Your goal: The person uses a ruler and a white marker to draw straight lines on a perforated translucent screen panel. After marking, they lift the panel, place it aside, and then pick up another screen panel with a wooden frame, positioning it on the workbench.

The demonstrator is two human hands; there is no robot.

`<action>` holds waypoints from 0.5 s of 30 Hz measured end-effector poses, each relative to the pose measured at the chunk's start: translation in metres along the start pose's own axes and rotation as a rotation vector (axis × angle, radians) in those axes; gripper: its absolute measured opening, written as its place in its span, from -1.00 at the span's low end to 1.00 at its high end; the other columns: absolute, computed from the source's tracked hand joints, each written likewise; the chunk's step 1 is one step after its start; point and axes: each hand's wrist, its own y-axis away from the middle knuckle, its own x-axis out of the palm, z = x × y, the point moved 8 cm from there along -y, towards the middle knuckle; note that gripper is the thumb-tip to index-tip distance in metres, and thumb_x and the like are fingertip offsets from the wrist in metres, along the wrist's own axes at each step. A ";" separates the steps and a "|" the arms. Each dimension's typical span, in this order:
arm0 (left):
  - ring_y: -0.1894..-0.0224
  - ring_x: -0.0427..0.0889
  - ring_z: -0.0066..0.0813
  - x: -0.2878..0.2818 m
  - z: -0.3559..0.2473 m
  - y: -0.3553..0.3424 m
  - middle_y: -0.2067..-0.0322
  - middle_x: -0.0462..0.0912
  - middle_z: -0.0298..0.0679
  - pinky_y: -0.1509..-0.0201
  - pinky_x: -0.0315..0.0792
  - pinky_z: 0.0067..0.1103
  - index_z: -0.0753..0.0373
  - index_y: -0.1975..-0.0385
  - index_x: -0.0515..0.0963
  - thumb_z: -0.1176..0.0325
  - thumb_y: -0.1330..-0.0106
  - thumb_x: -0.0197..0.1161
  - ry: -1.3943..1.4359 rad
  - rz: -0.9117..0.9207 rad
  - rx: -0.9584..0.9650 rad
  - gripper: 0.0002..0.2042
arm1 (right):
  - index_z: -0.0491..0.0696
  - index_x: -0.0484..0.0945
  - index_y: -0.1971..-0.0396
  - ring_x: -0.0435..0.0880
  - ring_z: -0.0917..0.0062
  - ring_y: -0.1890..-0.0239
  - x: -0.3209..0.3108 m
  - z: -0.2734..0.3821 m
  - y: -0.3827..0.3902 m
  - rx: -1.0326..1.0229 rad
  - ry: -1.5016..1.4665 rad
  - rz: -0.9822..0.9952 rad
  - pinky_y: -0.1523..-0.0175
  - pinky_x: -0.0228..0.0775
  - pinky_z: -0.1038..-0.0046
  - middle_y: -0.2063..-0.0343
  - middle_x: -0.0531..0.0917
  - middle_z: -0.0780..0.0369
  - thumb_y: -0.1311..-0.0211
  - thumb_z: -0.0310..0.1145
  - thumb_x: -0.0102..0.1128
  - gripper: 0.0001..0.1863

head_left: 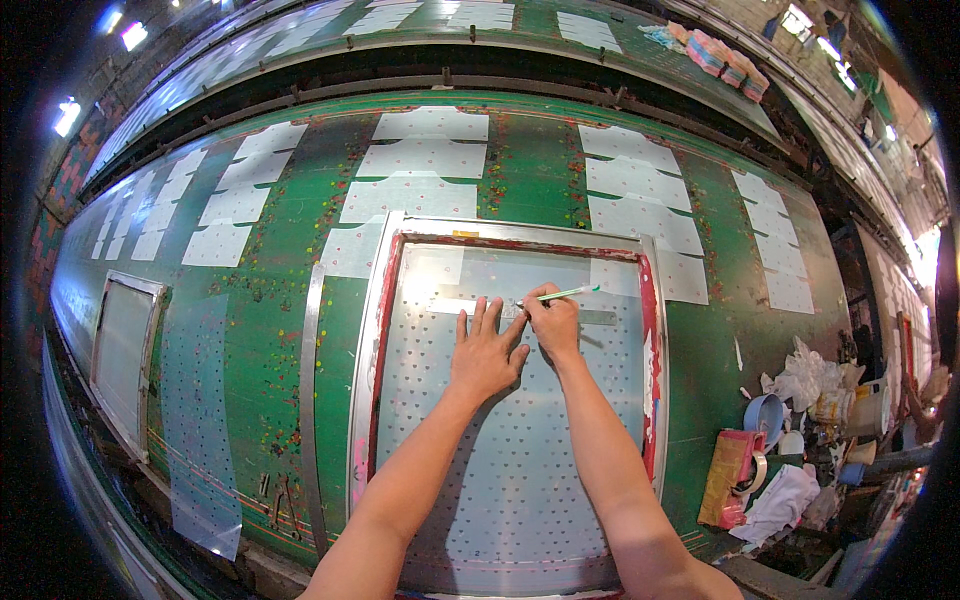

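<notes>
A screen-printing frame (368, 380) with silver edges and a red inner border lies on the green table. Its pale mesh (500, 480) carries rows of small heart shapes. Across the upper mesh runs a thin ruler-like strip (598, 318), whitish at its left end. My left hand (485, 360) rests flat with fingers spread, the fingertips at this strip. Beside it, my right hand (555, 325) pinches a slim white-and-green pen (572, 293), its tip down by the strip near my left fingers. The exact contact of the tip is too small to make out.
Columns of white printed cut pieces (420, 160) lie beyond the frame. Left are a long metal bar (313, 400), a dotted clear sheet (200, 430), a smaller frame (125, 360) and tools (283, 505). At right stand a pink-and-yellow box (728, 480), a blue bowl (764, 413) and plastic bags (805, 375).
</notes>
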 end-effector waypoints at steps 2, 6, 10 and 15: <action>-0.55 0.06 0.08 0.001 0.001 0.000 -0.45 0.21 -0.02 -0.55 -0.11 0.09 -0.10 -0.35 0.46 -0.03 -0.39 0.19 -0.013 0.017 -0.006 -0.47 | -0.19 0.62 0.42 0.60 0.60 0.52 0.001 0.004 0.000 -0.022 0.054 -0.006 0.36 0.42 0.46 0.59 0.66 0.23 -0.19 -0.39 0.27 -0.84; -0.55 0.07 0.07 0.000 0.000 0.001 -0.45 0.22 -0.02 -0.55 -0.10 0.09 -0.10 -0.35 0.46 -0.03 -0.39 0.19 -0.005 -0.003 -0.001 -0.47 | -0.18 0.62 0.43 0.55 0.58 0.54 0.000 0.009 0.002 -0.056 0.011 -0.020 0.38 0.39 0.44 0.60 0.64 0.23 -0.18 -0.38 0.27 -0.85; -0.55 0.07 0.07 0.000 0.000 0.001 -0.45 0.22 -0.03 -0.55 -0.10 0.09 -0.10 -0.35 0.46 -0.04 -0.39 0.19 -0.006 -0.006 0.001 -0.47 | -0.17 0.62 0.44 0.51 0.60 0.55 0.001 0.008 0.005 -0.062 0.004 -0.007 0.38 0.36 0.44 0.62 0.62 0.25 -0.18 -0.39 0.27 -0.86; -0.56 0.06 0.06 0.002 0.001 0.000 -0.45 0.21 -0.03 -0.56 -0.11 0.08 -0.11 -0.35 0.46 -0.04 -0.38 0.20 -0.016 -0.002 -0.002 -0.46 | -0.17 0.63 0.44 0.52 0.61 0.51 0.005 -0.002 0.003 -0.011 -0.030 0.020 0.35 0.38 0.45 0.60 0.63 0.27 -0.17 -0.40 0.28 -0.87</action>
